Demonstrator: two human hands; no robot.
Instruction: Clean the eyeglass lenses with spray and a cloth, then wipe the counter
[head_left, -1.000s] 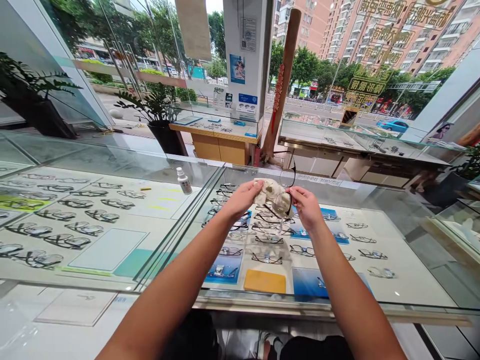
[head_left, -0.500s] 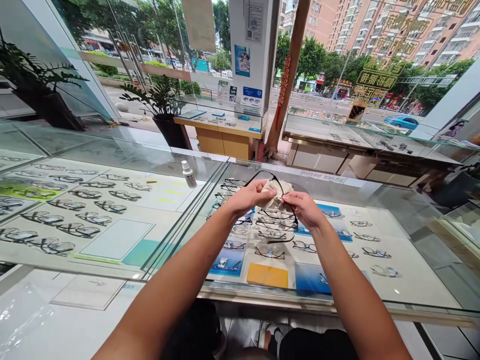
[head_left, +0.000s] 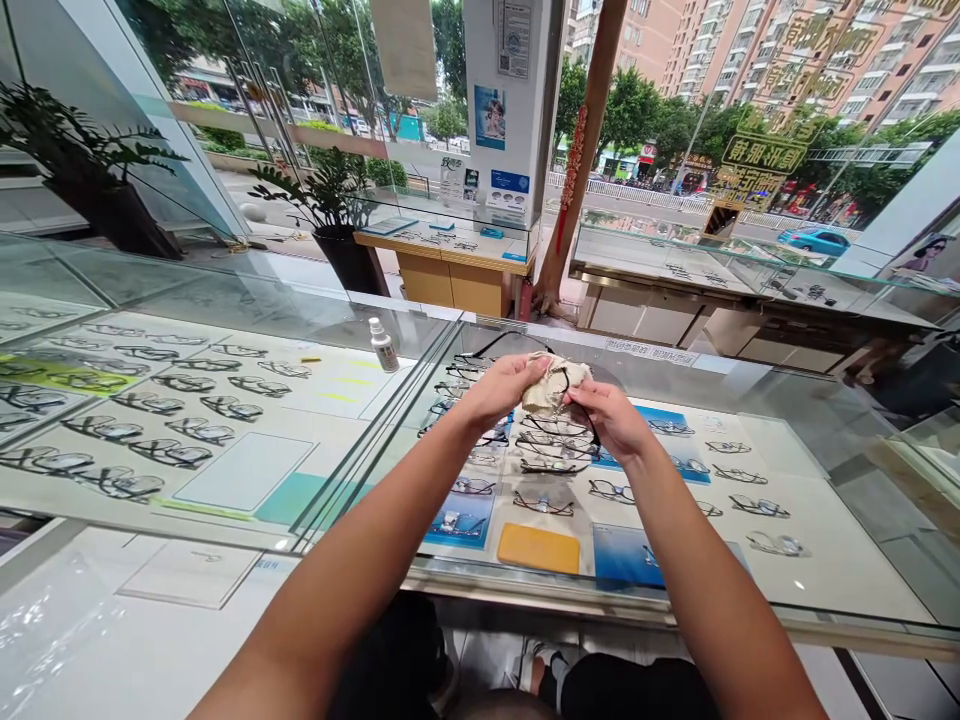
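Note:
Above the glass showcase, a crumpled cream cloth is pinched between both hands, wrapped around part of a pair of dark-framed glasses. My left hand is closed on the cloth's left side, thumb on top. My right hand has its fingers closed at the cloth's right edge, against the frame. One dark temple arm arches out beyond my left hand, and another dark part curves below the cloth by my right hand. The lenses are mostly hidden by the cloth and fingers.
Beneath the hands, the showcase holds rows of glasses, blue cards and an orange case. A white spray bottle stands on the left counter near a flat white-and-teal card. A potted plant stands beyond.
The cloth and glasses have turned slightly in my hands; the temple arm now extends farther left and lies flatter. The view has shifted a little.

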